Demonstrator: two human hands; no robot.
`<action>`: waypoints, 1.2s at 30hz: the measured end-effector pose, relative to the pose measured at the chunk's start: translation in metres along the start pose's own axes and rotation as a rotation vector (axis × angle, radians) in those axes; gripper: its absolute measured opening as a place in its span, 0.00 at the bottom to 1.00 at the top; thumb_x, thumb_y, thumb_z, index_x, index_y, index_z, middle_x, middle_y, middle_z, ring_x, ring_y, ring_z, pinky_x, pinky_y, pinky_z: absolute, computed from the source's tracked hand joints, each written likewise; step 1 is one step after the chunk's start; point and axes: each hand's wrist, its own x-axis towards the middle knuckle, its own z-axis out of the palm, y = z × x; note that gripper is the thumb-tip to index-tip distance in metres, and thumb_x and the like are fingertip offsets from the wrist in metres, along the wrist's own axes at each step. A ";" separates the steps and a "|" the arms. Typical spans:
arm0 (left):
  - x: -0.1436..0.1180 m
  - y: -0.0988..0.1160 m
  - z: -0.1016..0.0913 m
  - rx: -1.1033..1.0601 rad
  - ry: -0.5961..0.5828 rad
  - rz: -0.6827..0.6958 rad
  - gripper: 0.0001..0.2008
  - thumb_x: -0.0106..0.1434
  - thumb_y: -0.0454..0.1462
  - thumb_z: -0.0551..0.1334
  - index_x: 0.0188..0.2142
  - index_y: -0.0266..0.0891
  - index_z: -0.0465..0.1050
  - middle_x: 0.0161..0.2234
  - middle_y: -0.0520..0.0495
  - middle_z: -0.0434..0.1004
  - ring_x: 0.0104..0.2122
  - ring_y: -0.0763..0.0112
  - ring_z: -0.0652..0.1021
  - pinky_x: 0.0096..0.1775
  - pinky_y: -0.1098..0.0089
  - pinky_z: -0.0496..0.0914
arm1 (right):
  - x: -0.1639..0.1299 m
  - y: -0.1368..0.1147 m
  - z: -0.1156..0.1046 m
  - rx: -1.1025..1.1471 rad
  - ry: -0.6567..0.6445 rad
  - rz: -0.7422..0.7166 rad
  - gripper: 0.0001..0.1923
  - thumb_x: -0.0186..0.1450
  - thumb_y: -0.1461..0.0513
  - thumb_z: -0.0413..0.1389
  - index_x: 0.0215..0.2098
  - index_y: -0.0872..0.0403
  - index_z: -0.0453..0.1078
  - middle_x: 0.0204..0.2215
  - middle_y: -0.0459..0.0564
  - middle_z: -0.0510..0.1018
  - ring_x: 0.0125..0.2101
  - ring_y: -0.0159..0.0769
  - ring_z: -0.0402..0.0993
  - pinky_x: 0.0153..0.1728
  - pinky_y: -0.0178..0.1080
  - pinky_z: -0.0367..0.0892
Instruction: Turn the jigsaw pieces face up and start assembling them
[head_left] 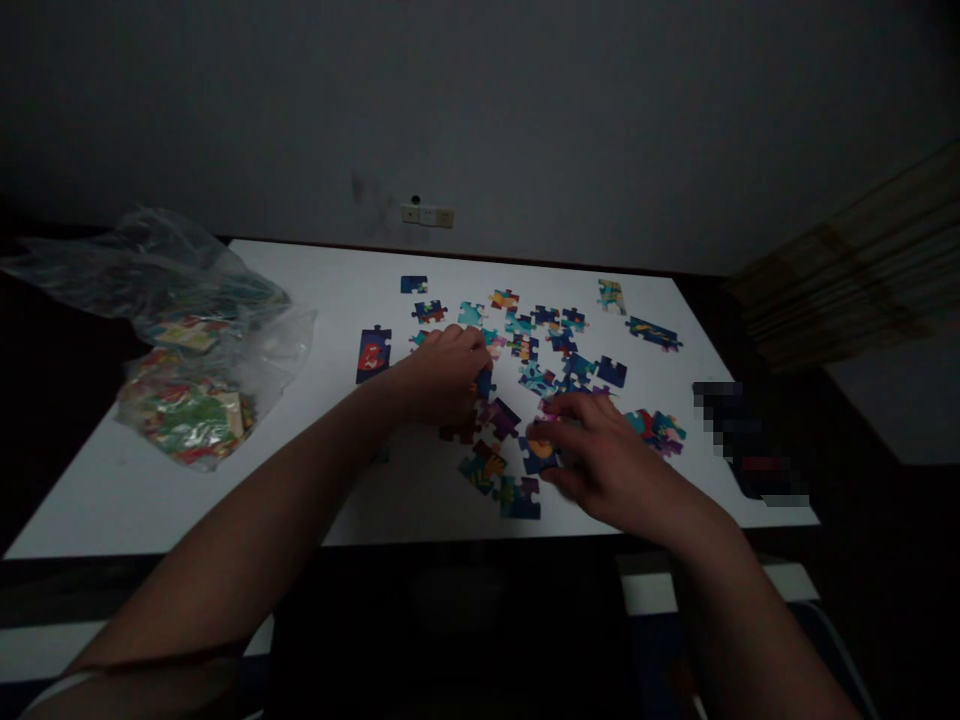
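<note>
Colourful jigsaw puzzle pieces [523, 347] lie spread over the middle of a white table. My left hand [448, 370] reaches in among them with its fingers bent down and together; the fingertips are mostly hidden, and a dark blue piece [486, 382] shows beside them. Thumb and fingers of my right hand [592, 450] close on the edge of a dark blue puzzle piece with an orange shape [538, 455]. Below and between the hands are a purple piece [503, 418], a brown and green piece [484, 466] and a green and blue piece [520, 496].
Clear plastic bags [199, 415] with more colourful pieces rest on the left of the white table [300, 510]. A joined blue strip [654, 333] and a pale piece [611, 296] lie at the right. A pixelated dark object [754, 450] is near the right edge. Behind stands a wall with sockets [427, 216].
</note>
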 end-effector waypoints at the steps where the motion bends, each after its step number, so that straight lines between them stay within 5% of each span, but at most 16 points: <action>1: 0.000 0.000 0.000 -0.002 0.000 0.006 0.20 0.65 0.34 0.63 0.57 0.38 0.78 0.62 0.31 0.75 0.59 0.42 0.73 0.61 0.44 0.69 | 0.001 -0.001 0.000 0.009 -0.004 -0.002 0.22 0.69 0.65 0.66 0.61 0.48 0.80 0.60 0.60 0.76 0.59 0.58 0.73 0.59 0.61 0.74; 6: -0.001 0.002 -0.004 -0.025 -0.011 -0.015 0.20 0.64 0.35 0.64 0.56 0.38 0.77 0.60 0.32 0.77 0.58 0.44 0.73 0.61 0.47 0.70 | 0.006 -0.002 -0.001 -0.006 -0.049 0.013 0.26 0.67 0.66 0.67 0.63 0.49 0.78 0.60 0.60 0.74 0.59 0.58 0.72 0.60 0.61 0.73; 14: -0.003 -0.001 -0.004 -0.209 0.026 -0.058 0.19 0.68 0.34 0.63 0.57 0.39 0.77 0.54 0.35 0.84 0.55 0.48 0.80 0.59 0.48 0.72 | 0.012 -0.003 -0.006 0.135 -0.034 0.008 0.20 0.63 0.70 0.64 0.52 0.49 0.72 0.54 0.55 0.79 0.55 0.51 0.76 0.56 0.53 0.74; 17: 0.001 0.000 0.002 -0.520 0.154 -0.140 0.14 0.72 0.38 0.63 0.54 0.39 0.77 0.53 0.36 0.85 0.51 0.54 0.83 0.55 0.53 0.77 | 0.014 -0.005 -0.009 0.272 0.005 -0.014 0.06 0.73 0.66 0.57 0.45 0.48 0.71 0.44 0.51 0.82 0.43 0.42 0.79 0.45 0.46 0.75; 21: 0.006 0.004 0.005 -1.216 0.237 -0.271 0.13 0.70 0.43 0.68 0.49 0.39 0.76 0.46 0.39 0.87 0.44 0.61 0.86 0.50 0.56 0.83 | 0.043 -0.005 -0.012 0.564 0.175 0.000 0.04 0.77 0.58 0.60 0.48 0.48 0.76 0.41 0.48 0.84 0.37 0.36 0.80 0.38 0.42 0.75; 27: -0.001 0.003 -0.003 -1.550 0.267 -0.276 0.17 0.67 0.44 0.73 0.51 0.40 0.77 0.49 0.39 0.88 0.47 0.60 0.88 0.58 0.51 0.83 | 0.106 -0.001 -0.009 1.077 0.281 0.174 0.37 0.58 0.57 0.78 0.61 0.47 0.69 0.39 0.45 0.87 0.32 0.33 0.83 0.38 0.40 0.81; 36: -0.004 0.004 -0.006 -1.613 0.242 -0.319 0.20 0.61 0.45 0.79 0.46 0.37 0.81 0.42 0.41 0.90 0.38 0.65 0.87 0.46 0.61 0.85 | 0.111 0.011 -0.003 1.140 0.376 0.231 0.42 0.55 0.57 0.80 0.64 0.44 0.70 0.39 0.45 0.87 0.33 0.37 0.85 0.40 0.43 0.83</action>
